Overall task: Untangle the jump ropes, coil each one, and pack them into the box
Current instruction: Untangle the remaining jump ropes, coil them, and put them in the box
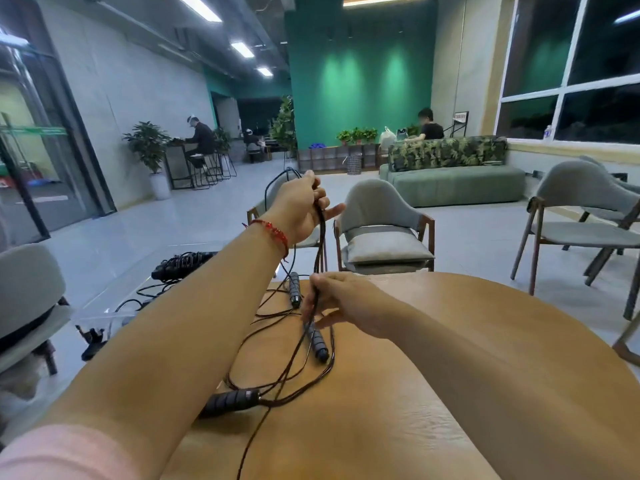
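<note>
Your left hand [301, 211] grips, and your right hand [343, 301] pinches, the thin black jump-rope cord [322, 237]. It looks limp and snag-prone, so take its black ribbed handle [317, 341].

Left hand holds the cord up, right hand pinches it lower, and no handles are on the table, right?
Not quite. The head view shows three black handles lying on the wooden table. The left hand does hold the cord up and the right hand pinches it lower.
</note>
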A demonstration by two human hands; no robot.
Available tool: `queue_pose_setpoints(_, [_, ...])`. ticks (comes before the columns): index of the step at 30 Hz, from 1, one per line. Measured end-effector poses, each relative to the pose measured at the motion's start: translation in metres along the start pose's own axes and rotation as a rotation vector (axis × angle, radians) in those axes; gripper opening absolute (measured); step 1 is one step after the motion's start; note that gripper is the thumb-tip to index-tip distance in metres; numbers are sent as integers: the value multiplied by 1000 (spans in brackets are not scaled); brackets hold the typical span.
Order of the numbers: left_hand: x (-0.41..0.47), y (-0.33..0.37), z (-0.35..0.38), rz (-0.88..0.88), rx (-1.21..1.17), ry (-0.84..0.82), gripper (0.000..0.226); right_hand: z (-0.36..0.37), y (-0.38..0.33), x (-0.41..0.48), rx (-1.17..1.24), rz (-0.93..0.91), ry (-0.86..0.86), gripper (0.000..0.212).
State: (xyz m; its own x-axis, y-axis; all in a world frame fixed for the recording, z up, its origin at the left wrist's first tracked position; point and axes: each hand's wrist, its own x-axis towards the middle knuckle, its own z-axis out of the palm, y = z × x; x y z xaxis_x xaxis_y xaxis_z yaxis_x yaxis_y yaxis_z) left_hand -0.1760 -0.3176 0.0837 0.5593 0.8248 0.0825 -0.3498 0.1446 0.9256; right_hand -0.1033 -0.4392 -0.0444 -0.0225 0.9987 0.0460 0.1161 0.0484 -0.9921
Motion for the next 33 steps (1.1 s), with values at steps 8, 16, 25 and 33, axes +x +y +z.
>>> queue_pose_setpoints(8, [8, -47, -39, -160, 310, -461, 78, -52, -75, 75, 542, -272, 388, 30])
queue_pose_setpoints(16, [9, -103, -57, -67, 387, -700, 31, -123, -105, 140, 702, -238, 594, 22])
queue_pose_setpoints(25, [37, -153, -74, -103, 567, -563, 33, -163, -94, 180, 671, -249, 654, 28])
queue_pose_setpoints(33, [68, -211, -81, -310, 317, -106, 56, -186, -23, 211, 370, 99, 579, 47])
